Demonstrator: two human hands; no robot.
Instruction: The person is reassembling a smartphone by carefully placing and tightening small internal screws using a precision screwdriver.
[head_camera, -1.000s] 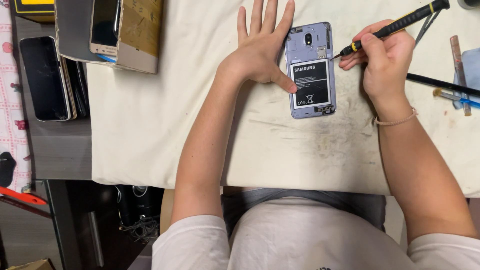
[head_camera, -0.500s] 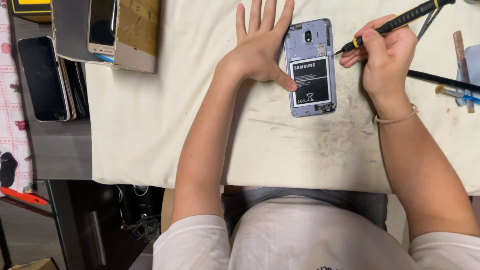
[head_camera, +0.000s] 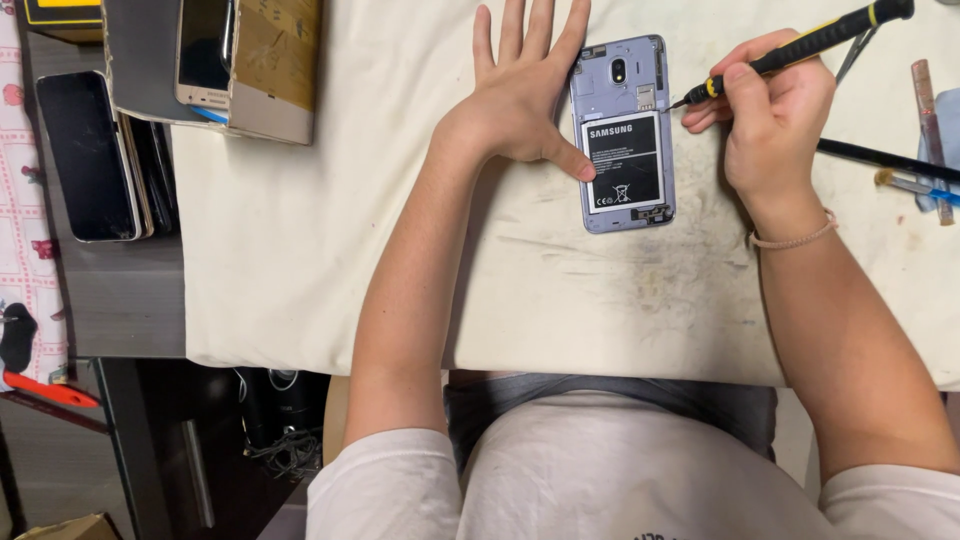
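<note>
Work surface: cream cloth mat (head_camera: 330, 250), stained and scuffed with grey marks, worst patch just below the right hand's wrist. Mat lies on a grey table (head_camera: 120, 300); dark floor and tangled cables (head_camera: 275, 440) below the table edge. Well left of the left fingers: a cardboard box (head_camera: 270, 70) with a gold phone (head_camera: 205, 50) lying in it, and a stack of dark-screened phones (head_camera: 90, 155) on the grey table. Red-handled tool (head_camera: 45, 390) at far left edge. Right of the right fingers: a thin black rod (head_camera: 880, 157), a small brush (head_camera: 915, 185), tweezers (head_camera: 855, 50) partly behind the screwdriver.

Left hand (head_camera: 515, 100): palm down flat on the mat, fingers spread and straight, gripping nothing. Thumb tip presses the left edge of the phone (head_camera: 625, 130); index finger runs along its upper left corner.

Phone sits between the two hands, face down, back cover off, purple frame, black battery exposed, camera lens at top.

Right hand (head_camera: 770, 120): fingers curled around a black screwdriver (head_camera: 800, 45) with yellow bands, pen-style pinch between thumb and index near the tip end. Handle angles up and right past the fingers; the tip meets the phone's upper right edge, just left of the fingertips. Thin bracelet (head_camera: 795, 238) on the right wrist. Both forearms come up from the bottom; person in a white T-shirt.
</note>
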